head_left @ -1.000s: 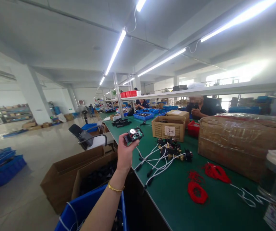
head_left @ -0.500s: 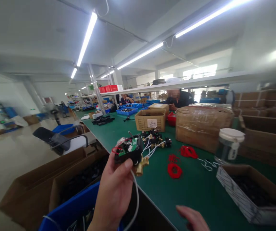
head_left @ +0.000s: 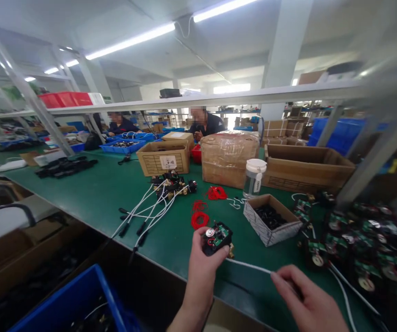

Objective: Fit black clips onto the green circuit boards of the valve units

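Note:
My left hand grips a small black valve unit with a green circuit board on top and a brass fitting below, held just above the green bench. A white cable runs from the unit to my right hand, whose fingers pinch the cable near the bench's front edge. A small open cardboard box of black parts sits just beyond the unit.
Several finished units with white cables lie mid-bench; red wire coils sit near them. More green-board units crowd the right. Cardboard boxes, a wrapped carton, a white-capped jar. Blue bin lower left. People sit opposite.
The view has swung right along the bench. My left hand has carried the unit down to the bench front, and my right hand has come up and pinched its white cable.

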`<state>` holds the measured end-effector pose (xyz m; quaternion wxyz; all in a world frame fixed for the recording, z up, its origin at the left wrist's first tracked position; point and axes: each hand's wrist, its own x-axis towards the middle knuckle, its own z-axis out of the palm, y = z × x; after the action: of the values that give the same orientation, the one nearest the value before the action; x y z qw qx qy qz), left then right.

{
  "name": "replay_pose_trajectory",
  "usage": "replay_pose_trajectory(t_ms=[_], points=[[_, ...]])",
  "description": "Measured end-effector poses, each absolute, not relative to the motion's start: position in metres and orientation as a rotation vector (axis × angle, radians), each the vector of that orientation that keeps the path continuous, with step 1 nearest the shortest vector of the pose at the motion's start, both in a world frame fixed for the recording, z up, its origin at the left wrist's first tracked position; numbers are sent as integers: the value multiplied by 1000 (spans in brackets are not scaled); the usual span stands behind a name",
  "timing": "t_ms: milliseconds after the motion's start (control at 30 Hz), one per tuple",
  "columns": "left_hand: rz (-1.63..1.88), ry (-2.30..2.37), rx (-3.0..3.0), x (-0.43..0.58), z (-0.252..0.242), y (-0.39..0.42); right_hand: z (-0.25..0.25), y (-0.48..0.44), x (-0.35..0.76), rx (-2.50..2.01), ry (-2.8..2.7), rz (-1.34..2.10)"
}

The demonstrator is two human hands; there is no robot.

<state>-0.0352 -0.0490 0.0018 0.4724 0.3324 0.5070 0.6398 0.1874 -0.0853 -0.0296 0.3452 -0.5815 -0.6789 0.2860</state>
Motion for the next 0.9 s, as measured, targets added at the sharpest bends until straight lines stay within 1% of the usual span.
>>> replay_pose_trajectory(t_ms=[67, 167, 267, 333, 433, 567, 767, 833, 900], points=[[1508, 1269, 881, -20, -16, -43, -20, -75, 191, -1588, -1697, 389], [1442, 1350, 1008, 2, -36, -40, -14, -59, 180, -1611, -1702, -2], [1404, 1481, 1171, 11, -49, -46, -16, -46, 174, -1648, -1734, -261], [1370, 1568, 1307, 10, -55, -52, -19, -43, 176, -1689, -1757, -359], [1301, 1637, 1486, 1, -61, -60, -25, -45, 182, -1782, -1812, -404], [1194, 1576, 1616, -14, -58, -63, -30, -49, 188, -1906, -1865, -414], [921, 1417, 1809, -21, -43, -61, -40, -44, 188, -1794, -1946, -405], [905, 1422, 1840, -19, -44, -61, -43, -44, 187, -1710, -1961, -280], [912, 1422, 1856, -16, -48, -62, -44, -47, 184, -1528, -2019, 29]])
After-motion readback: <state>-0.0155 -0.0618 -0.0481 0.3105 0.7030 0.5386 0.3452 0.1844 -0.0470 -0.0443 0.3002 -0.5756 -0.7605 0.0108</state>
